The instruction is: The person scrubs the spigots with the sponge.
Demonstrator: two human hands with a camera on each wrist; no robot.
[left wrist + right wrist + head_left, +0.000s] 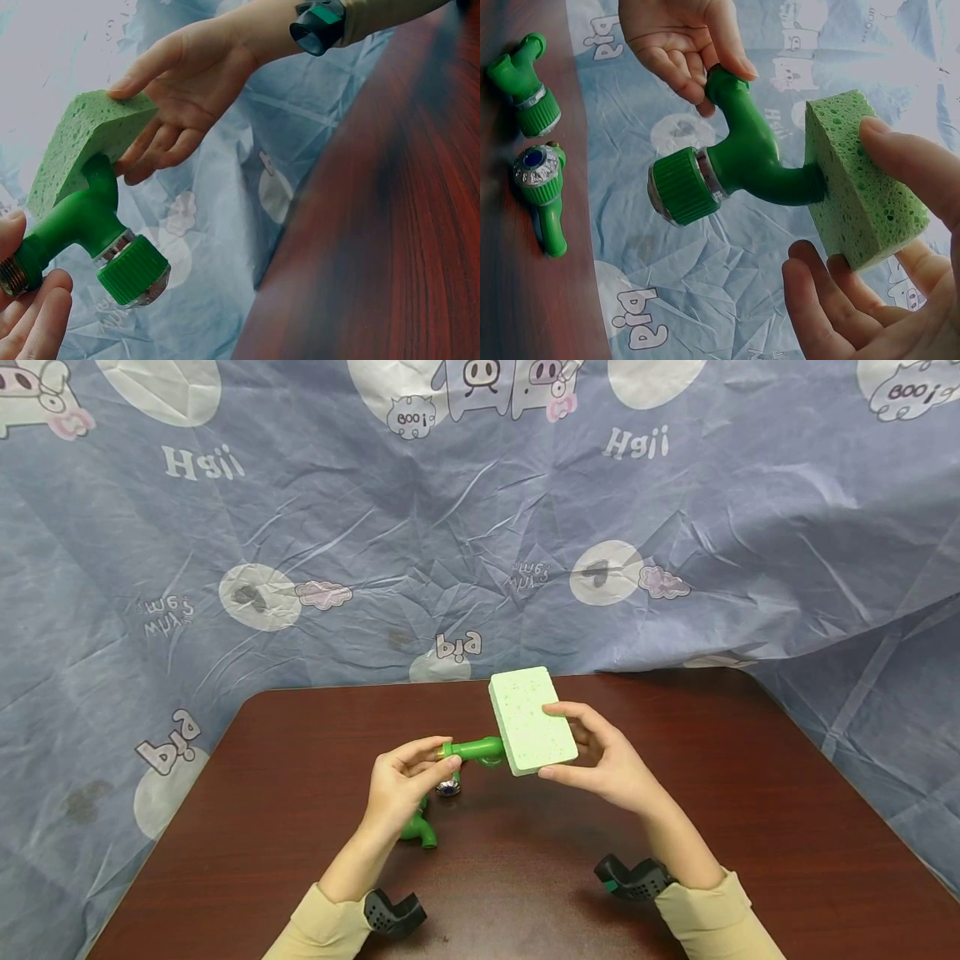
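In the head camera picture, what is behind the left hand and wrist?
A green faucet lies on the table there; its curved spout shows beside the wrist. The left hand and wrist cover much of the rest from this camera, along with the table behind them.

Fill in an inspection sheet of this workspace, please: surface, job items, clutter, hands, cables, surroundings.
Surface: dark reddish-brown tabletop.
Job's things: green tap, held up with its spout end against the light green sponge.
Clutter: a second tap and a third tap, both green, lying on the tabletop.
Left hand: pinches the green tap near its threaded end.
Right hand: holds the sponge between thumb and fingers.
Cables: nothing seen.
Surroundings: creased blue-grey sheet with cartoon prints behind.
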